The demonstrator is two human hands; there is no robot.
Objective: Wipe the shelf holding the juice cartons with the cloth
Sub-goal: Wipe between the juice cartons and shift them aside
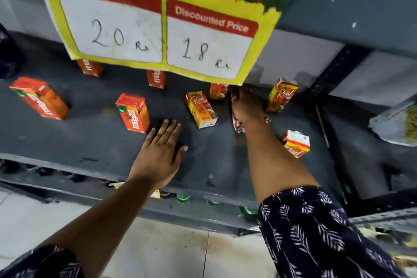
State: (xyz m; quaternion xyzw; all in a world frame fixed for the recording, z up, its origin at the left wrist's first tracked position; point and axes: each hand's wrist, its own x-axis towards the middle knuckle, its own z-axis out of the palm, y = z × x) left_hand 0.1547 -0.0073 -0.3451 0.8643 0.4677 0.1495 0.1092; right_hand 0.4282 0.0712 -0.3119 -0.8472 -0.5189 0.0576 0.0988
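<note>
A dark grey metal shelf (94, 140) carries several small juice cartons, orange ones on the left such as a carton (133, 112) and yellow-orange ones on the right such as a carton (201, 109). My right hand (247, 106) reaches deep into the shelf between two cartons and presses a red-and-white cloth (238, 125) onto the surface; most of the cloth is hidden under the hand. My left hand (161, 153) lies flat on the shelf near its front edge, fingers spread, holding nothing.
A yellow price sign (158, 25) hangs from the shelf above and hides the back of the shelf. A carton (296, 143) stands just right of my right forearm. A dark upright post (334, 72) bounds the shelf on the right. Pale floor tiles (158, 250) lie below.
</note>
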